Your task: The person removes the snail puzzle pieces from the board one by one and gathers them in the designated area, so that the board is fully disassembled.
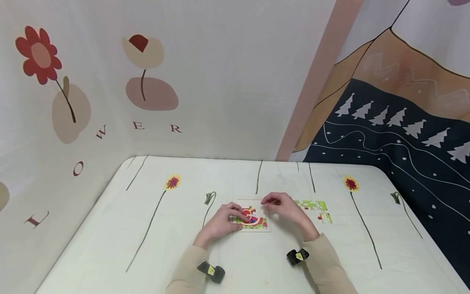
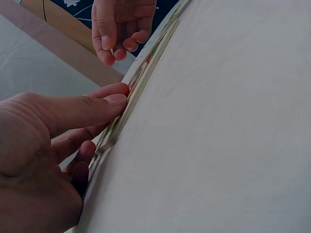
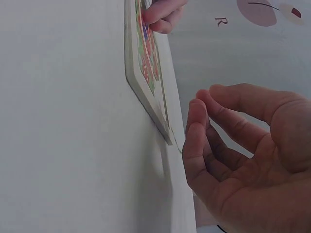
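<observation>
A jigsaw puzzle board (image 1: 262, 206) with a pale frame lies on the table, its lower part filled by a red, white, blue and green picture (image 1: 261, 222). My left hand (image 1: 222, 220) rests on the left side of the picture; in the left wrist view its thumb and forefinger touch the surface close to the near edge. Over the board's upper right corner hovers my right hand (image 1: 284, 206). Its fingers (image 3: 197, 114) are loosely bent, the thumb near them, and no piece shows between them in the right wrist view.
Several green puzzle pieces (image 1: 312, 205) lie to the right of the board, partly behind the right hand, with another cluster (image 1: 325, 218) showing red spots below. The white tablecloth (image 1: 147, 228) has printed flowers. Printed fabric walls (image 1: 227, 81) rise behind the table and at its sides.
</observation>
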The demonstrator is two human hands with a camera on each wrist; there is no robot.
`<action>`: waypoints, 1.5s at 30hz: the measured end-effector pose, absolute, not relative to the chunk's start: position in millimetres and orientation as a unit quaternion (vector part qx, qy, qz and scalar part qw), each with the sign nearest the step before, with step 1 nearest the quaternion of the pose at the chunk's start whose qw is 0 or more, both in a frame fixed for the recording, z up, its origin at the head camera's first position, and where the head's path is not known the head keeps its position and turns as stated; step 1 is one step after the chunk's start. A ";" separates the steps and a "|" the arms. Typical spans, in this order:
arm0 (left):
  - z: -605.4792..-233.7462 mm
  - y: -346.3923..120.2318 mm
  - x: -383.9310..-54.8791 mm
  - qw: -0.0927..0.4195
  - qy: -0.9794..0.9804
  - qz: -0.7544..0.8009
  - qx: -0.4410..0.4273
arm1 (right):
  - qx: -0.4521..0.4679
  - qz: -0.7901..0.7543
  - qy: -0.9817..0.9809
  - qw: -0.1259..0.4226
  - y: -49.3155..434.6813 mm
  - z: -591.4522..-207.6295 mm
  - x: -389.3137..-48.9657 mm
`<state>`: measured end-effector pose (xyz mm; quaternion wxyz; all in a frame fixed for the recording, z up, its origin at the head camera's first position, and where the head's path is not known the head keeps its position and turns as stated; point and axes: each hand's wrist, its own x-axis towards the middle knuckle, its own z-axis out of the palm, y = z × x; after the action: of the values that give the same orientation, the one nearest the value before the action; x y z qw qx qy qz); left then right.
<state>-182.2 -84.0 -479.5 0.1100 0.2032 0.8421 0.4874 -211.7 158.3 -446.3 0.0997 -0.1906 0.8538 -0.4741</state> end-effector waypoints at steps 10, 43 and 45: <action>-480.8 -83.7 -182.7 0.111 0.844 0.486 0.201 | -0.190 -0.463 0.858 0.114 151.7 -453.5 -214.9; -479.8 -84.5 -183.1 0.115 0.841 0.489 0.201 | -0.170 -0.437 0.876 0.115 130.0 -457.1 -212.6; -479.9 -84.5 -183.2 0.114 0.841 0.488 0.203 | -0.172 -0.439 0.874 0.115 130.1 -457.1 -212.9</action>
<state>-183.2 -84.5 -479.9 0.1137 0.2028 0.8413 0.4880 -212.9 130.1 -457.1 0.1155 -0.1721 0.8742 -0.4391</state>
